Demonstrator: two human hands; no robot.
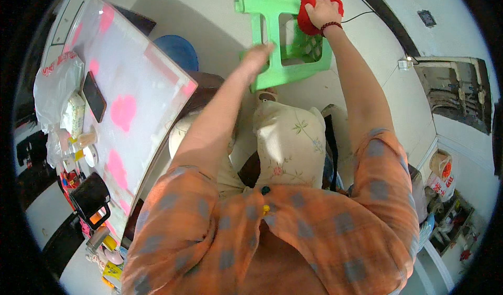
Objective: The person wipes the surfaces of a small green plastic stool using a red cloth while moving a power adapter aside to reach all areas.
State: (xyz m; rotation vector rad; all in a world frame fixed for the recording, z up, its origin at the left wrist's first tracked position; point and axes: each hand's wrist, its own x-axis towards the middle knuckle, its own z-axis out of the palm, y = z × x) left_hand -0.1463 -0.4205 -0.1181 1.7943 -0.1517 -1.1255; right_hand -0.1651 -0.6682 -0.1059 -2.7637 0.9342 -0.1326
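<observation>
A light green plastic stool (274, 31) is tipped over in front of my knees, one open-framed side facing up. My left hand (257, 59) is on its near left part with the fingers around a strut; the hand is slightly blurred. At the far right corner, my right hand (324, 12) presses a red cloth (308, 18) against the plastic. A dark beaded bracelet (331, 27) circles that wrist. Through the frame a perforated panel (310, 45) of the stool shows. The palm and part of the corner under the cloth are hidden.
To the left stands a table (145, 98) with a pink-spotted cover, bearing a phone (94, 96), a plastic bag (59, 86) and a black mug (90, 198). A blue round container (177, 52) is beside it on the floor. A black cable (357, 16) runs near the cloth.
</observation>
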